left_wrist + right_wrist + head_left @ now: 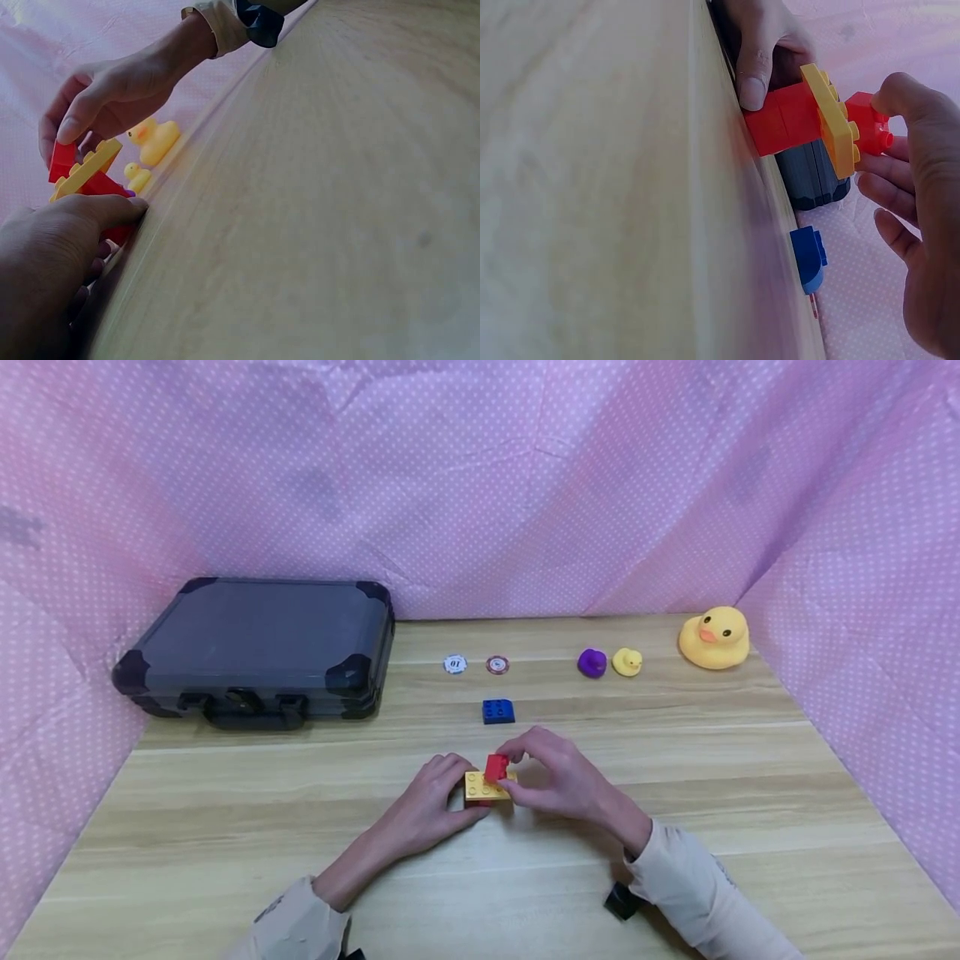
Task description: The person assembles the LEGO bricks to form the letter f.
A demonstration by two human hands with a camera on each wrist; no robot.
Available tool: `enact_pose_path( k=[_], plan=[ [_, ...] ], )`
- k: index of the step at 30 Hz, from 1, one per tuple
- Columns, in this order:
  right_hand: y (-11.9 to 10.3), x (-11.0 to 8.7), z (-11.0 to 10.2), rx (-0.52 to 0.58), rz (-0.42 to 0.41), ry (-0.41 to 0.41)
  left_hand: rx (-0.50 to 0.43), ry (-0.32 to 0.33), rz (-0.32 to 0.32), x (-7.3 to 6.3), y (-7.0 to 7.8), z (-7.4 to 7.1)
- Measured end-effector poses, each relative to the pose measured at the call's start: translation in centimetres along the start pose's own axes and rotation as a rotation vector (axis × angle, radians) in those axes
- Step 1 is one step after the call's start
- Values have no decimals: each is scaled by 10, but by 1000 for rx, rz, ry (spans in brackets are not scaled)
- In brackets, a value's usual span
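Hands (426,806) (562,777) gripping studded bricks (495,768) (475,789), grained tabletop (225,827)

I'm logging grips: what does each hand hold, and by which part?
Right hand: small red plastic brick, by its sides. Left hand: rectangular red plastic base, low on its sides, under a flat yellow studded brick.

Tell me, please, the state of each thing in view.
Case: shut, flat.
Lower red section: gripped by left hand.
Yellow brick: studs up, on the lower red section.
Upper red brick: pinched by right hand, tilted.
Blue brick: studs up, untouched.
White chip: flat.
Red-rimmed chip: flat.
Purple duck: upright.
Small yellow duck: upright.
Large yellow duck: upright.
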State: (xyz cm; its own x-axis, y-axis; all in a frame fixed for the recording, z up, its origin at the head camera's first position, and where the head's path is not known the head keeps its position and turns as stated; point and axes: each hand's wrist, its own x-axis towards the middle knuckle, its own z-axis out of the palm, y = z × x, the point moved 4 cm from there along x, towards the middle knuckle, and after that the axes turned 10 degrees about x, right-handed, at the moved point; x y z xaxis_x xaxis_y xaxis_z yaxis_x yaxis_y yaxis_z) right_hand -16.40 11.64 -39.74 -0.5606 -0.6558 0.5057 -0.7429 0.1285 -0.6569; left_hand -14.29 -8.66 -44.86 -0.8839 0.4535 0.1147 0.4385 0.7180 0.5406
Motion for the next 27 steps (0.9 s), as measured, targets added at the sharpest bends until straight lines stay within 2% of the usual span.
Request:
enact_pose_path(
  k=[9,18,27],
  plan=[
    [-2,0,2,-51,-41,-34,8,12,17,0,0,0],
    [-5,2,6,-71,-11,-61,7,25,30,-1,0,0],
    [-5,2,10,-45,-32,-62,18,23,28,0,0,0]
  ],
)
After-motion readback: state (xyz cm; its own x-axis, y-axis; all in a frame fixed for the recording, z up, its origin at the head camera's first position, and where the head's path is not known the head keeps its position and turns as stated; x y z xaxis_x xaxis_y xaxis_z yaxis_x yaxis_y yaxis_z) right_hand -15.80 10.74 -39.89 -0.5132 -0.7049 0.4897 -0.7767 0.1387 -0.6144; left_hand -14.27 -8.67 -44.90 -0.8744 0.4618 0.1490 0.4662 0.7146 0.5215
